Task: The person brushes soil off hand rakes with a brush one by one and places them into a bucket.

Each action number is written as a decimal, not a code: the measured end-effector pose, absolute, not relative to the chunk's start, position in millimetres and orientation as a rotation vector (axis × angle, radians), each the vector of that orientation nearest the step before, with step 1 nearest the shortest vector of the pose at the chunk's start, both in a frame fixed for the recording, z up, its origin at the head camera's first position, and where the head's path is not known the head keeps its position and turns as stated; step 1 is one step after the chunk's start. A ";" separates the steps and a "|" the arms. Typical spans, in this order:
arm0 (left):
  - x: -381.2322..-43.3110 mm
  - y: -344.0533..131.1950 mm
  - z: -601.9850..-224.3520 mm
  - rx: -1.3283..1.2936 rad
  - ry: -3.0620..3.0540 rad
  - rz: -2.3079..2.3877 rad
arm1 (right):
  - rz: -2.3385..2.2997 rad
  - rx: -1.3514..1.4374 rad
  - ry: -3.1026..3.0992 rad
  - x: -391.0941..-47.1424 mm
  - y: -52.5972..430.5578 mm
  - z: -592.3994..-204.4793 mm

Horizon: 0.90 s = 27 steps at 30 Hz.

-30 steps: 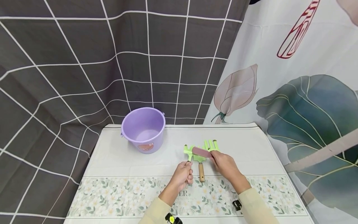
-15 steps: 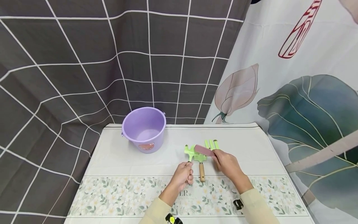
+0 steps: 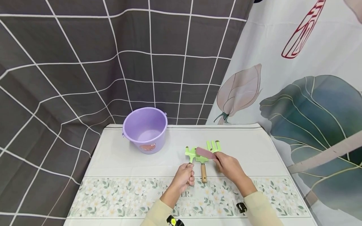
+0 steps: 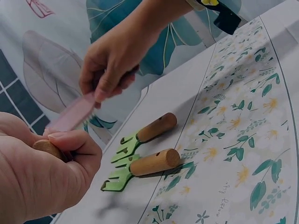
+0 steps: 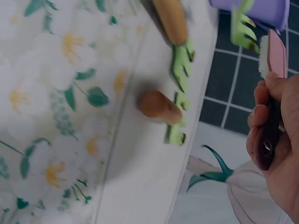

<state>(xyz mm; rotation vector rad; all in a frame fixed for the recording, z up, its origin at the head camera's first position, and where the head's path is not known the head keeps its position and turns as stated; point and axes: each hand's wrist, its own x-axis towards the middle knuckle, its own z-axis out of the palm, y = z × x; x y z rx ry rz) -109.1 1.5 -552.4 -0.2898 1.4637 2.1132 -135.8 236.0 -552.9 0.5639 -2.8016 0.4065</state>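
My left hand grips the wooden handle of a small garden rake, its green toothed head raised past the fist. In my right hand is a scrub brush with a pink back, white bristles and a dark purple handle. The brush head points left, right at the rake's green head in the head view. Beneath the hands, two more green-headed garden tools with wooden handles lie on the table: a middle one and a fork partly hidden behind the right hand.
A purple bucket with a small red sticker stands at the back left of the table. A white cloth with a floral band covers the tabletop. Behind hang a dark grid curtain and a white printed curtain.
The brush has shifted slightly right and then a little back left beside the rake head. The left hand keeps its grip on the rake almost in place; the bucket and lying tools stay put.
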 end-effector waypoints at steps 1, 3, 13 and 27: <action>-109.1 1.6 -552.0 -0.287 1.460 2.116 | 0.388 0.576 -2.822 -135.2 234.1 -555.0; -109.0 1.9 -551.4 -0.276 1.455 2.119 | 0.358 0.590 -2.854 -134.3 230.9 -558.8; -108.0 2.7 -549.5 -0.273 1.432 2.134 | 0.316 0.584 -2.805 -139.2 228.9 -561.2; -107.4 1.5 -547.6 -0.269 1.454 2.131 | 0.306 0.603 -2.755 -142.5 233.3 -558.5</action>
